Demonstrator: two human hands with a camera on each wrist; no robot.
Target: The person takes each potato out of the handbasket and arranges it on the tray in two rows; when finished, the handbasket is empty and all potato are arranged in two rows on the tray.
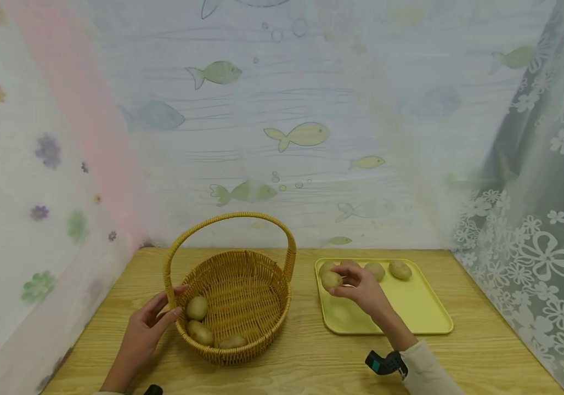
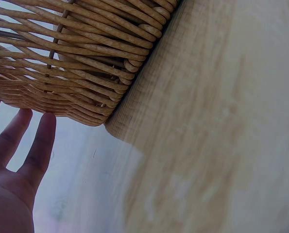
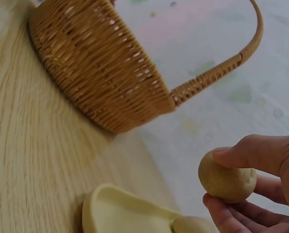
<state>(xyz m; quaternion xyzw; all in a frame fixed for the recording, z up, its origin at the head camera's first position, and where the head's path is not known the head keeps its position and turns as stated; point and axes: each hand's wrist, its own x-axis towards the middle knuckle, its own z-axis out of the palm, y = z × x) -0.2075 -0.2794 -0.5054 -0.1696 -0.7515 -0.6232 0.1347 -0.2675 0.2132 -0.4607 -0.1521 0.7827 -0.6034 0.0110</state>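
Observation:
A round wicker basket [image 1: 242,351] with a tall arched handle [image 1: 230,215] stands on the left of the table. My left hand [image 1: 146,326] holds its left side where the handle meets the rim; in the left wrist view, the fingers [image 2: 43,141] lie against the woven wall. Three potatoes [image 1: 199,332] lie inside along the basket's left and near side. My right hand [image 1: 363,288] pinches a potato [image 3: 227,179] between thumb and fingers, above the left part of a yellow tray [image 1: 410,312]. Several other potatoes [image 1: 400,269] sit along the tray's far edge, partly hidden by the hand.
The wooden table [image 1: 306,356] carries the basket and tray, with a gap between them. A pale curtain [image 1: 282,99] printed with fish hangs behind the table's far edge. More patterned curtains [image 1: 548,263] close in both sides. A black band [image 1: 385,363] is on the right wrist.

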